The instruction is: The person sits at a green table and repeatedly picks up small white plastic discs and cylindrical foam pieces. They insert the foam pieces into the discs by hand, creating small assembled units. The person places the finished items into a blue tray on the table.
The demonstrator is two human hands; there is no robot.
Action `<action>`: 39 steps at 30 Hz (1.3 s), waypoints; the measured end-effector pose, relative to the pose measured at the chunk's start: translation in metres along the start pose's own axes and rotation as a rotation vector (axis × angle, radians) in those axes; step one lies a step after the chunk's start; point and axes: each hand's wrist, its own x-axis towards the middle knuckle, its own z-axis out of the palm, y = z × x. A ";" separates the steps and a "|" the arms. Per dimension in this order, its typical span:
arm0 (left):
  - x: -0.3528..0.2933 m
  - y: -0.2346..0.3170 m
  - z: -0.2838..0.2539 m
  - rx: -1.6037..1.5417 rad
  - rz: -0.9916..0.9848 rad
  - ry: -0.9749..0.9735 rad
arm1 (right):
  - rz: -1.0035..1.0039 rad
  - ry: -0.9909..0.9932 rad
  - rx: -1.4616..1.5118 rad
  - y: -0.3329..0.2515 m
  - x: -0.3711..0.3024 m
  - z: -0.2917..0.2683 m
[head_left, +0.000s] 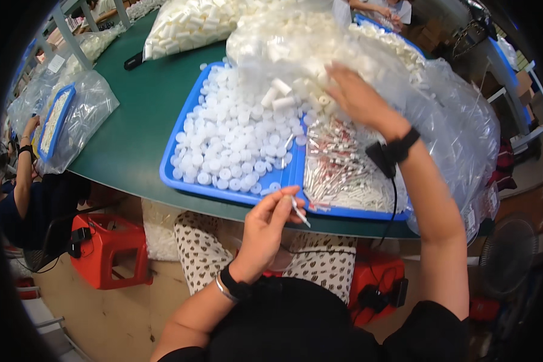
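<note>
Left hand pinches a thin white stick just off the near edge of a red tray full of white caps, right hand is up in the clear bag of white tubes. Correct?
Almost. The tray is blue, not red, as the head view shows. The rest stands: the left hand pinches a thin white stick near the tray's front edge, white caps fill the tray, and the right hand reaches into the clear bag of white tubes.

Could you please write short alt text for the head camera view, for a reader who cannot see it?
A seated person's left hand pinches a thin white stick at the edge of a green table, while the right hand reaches into a clear bag of white tubes. Between them, a blue tray holds white caps.
</note>
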 end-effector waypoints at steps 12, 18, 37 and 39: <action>0.013 0.002 -0.006 -0.163 -0.083 -0.004 | 0.525 -0.198 -0.253 0.204 0.079 0.015; 0.010 0.004 -0.014 -0.165 -0.104 0.016 | 0.275 -0.378 -0.095 0.159 0.085 0.020; 0.048 0.017 -0.021 0.336 0.327 -0.156 | 0.080 -0.218 0.260 0.005 0.167 -0.127; 0.050 0.020 -0.015 0.336 0.345 -0.192 | 0.092 -0.073 0.080 0.116 0.215 -0.108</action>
